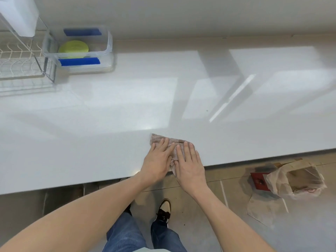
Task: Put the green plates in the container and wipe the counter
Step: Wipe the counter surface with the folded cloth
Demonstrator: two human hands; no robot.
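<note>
A pinkish-grey cloth [160, 138] lies on the white counter [109, 110] at its front edge. My left hand [157, 161] and my right hand [189, 162] both press flat on the cloth, fingers straight, side by side. One corner of the cloth hangs over the counter edge between my hands. The green plates [73, 47] sit stacked inside a clear plastic container [109, 44] with blue clips at the back left of the counter.
A white wire dish rack [20, 60] stands at the far left beside the container. On the floor to the right lie a red box [258, 180] and a crumpled plastic bag [298, 180]. My legs and shoe show below the counter edge.
</note>
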